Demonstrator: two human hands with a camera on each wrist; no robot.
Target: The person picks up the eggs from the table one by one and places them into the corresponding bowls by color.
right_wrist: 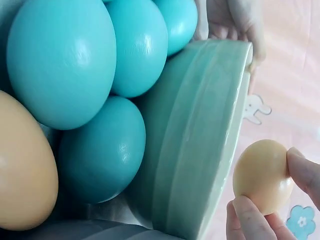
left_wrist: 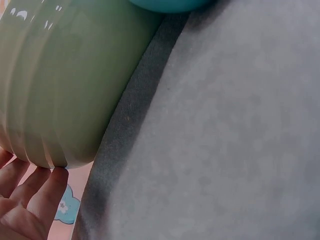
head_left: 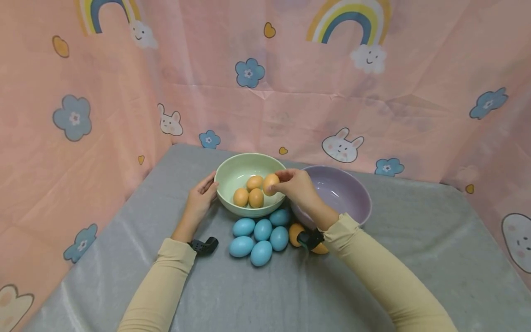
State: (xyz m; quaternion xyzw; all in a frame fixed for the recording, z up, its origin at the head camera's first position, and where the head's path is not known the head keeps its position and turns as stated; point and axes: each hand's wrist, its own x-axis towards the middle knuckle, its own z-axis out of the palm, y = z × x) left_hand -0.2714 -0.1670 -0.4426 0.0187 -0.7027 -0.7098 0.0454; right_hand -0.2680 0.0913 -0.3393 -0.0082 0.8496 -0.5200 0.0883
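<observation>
My right hand (head_left: 302, 189) pinches a tan egg (head_left: 270, 182) between thumb and fingers, up at the right rim of the light green bowl (head_left: 232, 208). In the right wrist view that held egg (right_wrist: 263, 175) appears beyond the bowl's rim. Three more tan eggs (head_left: 256, 198) lie inside the bowl. My left hand (head_left: 198, 201) touches the bowl's left side; in the left wrist view its nearly straight fingers (left_wrist: 47, 192) rest against the outer wall. Several blue eggs (head_left: 262, 253) lie grouped on the table in front of the bowl.
A purple bowl (head_left: 352, 196) stands right beside the green one, partly covered by my right forearm. Two tan eggs (head_left: 296, 234) on the grey-covered table (head_left: 232, 299) are partly behind the wrist camera (head_left: 311, 239). Pink patterned cloth (head_left: 199, 69) rises behind and at both sides.
</observation>
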